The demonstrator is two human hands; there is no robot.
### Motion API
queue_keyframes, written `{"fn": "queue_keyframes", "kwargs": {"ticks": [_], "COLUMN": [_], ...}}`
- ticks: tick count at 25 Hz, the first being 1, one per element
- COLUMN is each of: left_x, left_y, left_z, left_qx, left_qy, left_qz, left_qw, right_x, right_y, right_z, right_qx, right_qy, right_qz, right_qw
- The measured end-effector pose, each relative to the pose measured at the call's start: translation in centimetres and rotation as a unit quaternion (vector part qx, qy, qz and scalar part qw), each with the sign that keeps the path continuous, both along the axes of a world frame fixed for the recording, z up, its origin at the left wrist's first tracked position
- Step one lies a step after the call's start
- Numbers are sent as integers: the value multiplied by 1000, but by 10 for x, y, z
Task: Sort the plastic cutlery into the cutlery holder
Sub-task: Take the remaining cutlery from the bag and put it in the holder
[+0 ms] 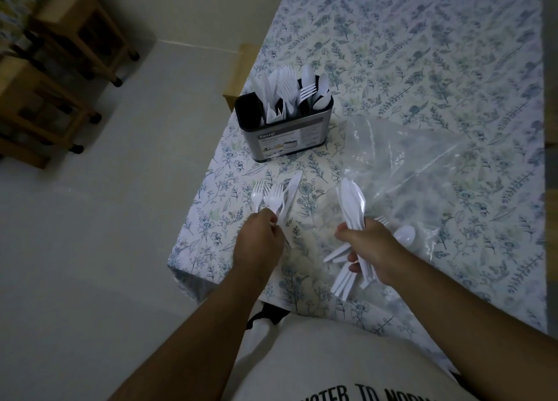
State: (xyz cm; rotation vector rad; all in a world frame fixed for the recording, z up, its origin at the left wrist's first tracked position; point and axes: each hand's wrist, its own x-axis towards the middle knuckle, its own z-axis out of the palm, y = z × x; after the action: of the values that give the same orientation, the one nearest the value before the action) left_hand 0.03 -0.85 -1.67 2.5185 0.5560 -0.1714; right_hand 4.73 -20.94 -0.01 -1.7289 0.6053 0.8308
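both hands work at the near edge of the surface. left hand pinches a fan of forks and a knife, likely split off by type. right hand grips the unsorted bundle, keeping it handy. holder stands farther off, left slot bare, others stocked. loose spoon lies on the bag, right.

Both forearms are bare from the elbow down, with no sleeve, watch or ring showing on the left hand or the right hand. The person wears a light, off-white shirt with dark block capitals printed across the front, only partly in view. Below its hem shows a white sock in a dark strapped sandal.
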Motion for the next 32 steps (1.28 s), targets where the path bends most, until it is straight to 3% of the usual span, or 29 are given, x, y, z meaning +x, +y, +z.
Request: {"fn": "queue_keyframes", "kwargs": {"ticks": [5,9,14,20,25,27,28,29,30,31,32], "left_x": [-4,-4,2,-5,-12,-11,-10,-5,1,7,11], "left_y": [-2,-2,-7,-31,-63,-65,-66,-67,-70,-75,-80], "left_z": [0,-3,-8,14,23,22,23,27,34,40,46], "left_qx": [-62,23,43,-116,-104,-122,-195,-326,-487,-625,-709], "left_qy": [-16,-39,45,-32,-77,-68,-51,-14,33,70,77], "left_qz": [18,-23,-38,36,-191,-147,-50,104,260,356,395], "left_qw": [998,999,997,992,973,979,978,939,833,691,579], "right_x": [0,-4,-6,-5,-2,3,6,8,9,7,4], "right_y": [4,7,7,13,17,16,15,16,19,25,33], "right_z": [6,4,2,4,8,12,16,20,24,29,33], "right_qx": [17,55,118,181,206,208,214,226,244,259,261], "right_qy": [-35,-30,-8,2,-17,-34,-47,-64,-84,-98,-107], "right_qz": [-17,-38,-109,-158,-170,-194,-214,-240,-263,-275,-268], "right_qw": [999,997,987,971,964,958,952,942,930,921,921]}}
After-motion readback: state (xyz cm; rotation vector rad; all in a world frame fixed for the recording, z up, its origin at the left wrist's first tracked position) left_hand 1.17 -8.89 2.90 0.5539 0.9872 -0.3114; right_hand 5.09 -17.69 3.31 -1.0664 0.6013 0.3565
